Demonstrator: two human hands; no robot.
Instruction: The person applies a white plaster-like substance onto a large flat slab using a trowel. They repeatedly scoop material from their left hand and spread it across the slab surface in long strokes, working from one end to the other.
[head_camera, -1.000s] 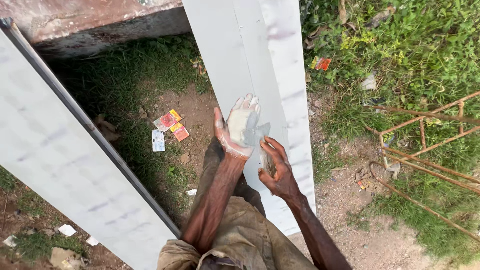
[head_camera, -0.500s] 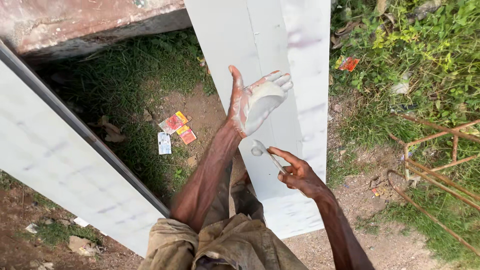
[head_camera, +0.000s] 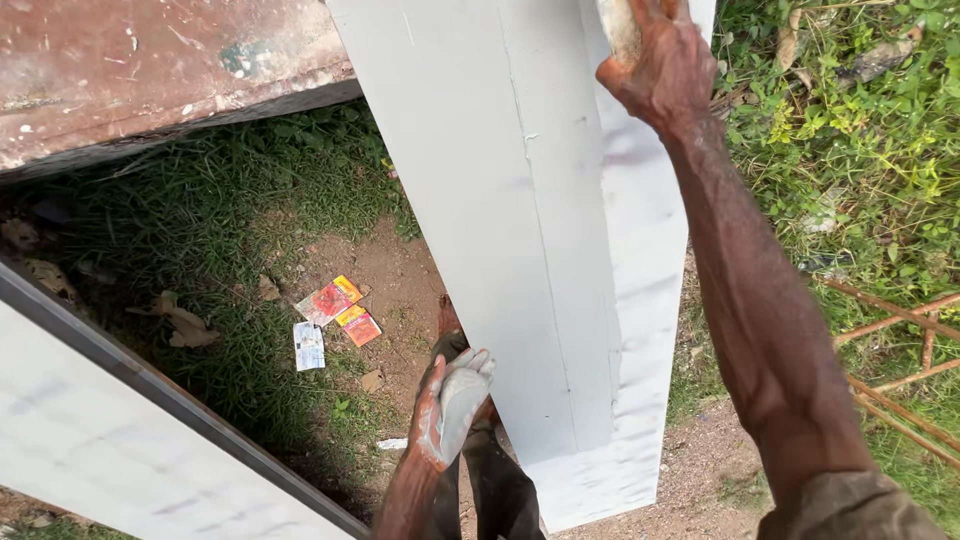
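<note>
A long white-coated panel (head_camera: 520, 250) slants from the top of the view down to the dirt. My right hand (head_camera: 655, 60) is stretched to the panel's upper part and presses a pale, rough pad (head_camera: 620, 28) against its surface, fingers closed over it. My left hand (head_camera: 452, 405), smeared with white coating, lies flat beside the panel's lower left edge, with nothing in it. Whether it touches the edge I cannot tell. My legs (head_camera: 490, 480) stand below it.
A second white panel with a dark edge (head_camera: 130, 420) crosses the lower left. A rusty red slab (head_camera: 150, 70) fills the upper left. Coloured wrappers (head_camera: 335, 310) lie on dirt and grass. Thin rusty rods (head_camera: 900, 370) lie in the weeds at right.
My right hand has gone from the panel's lower middle up to its top. My left hand has dropped from the panel's face down to its lower left edge.
</note>
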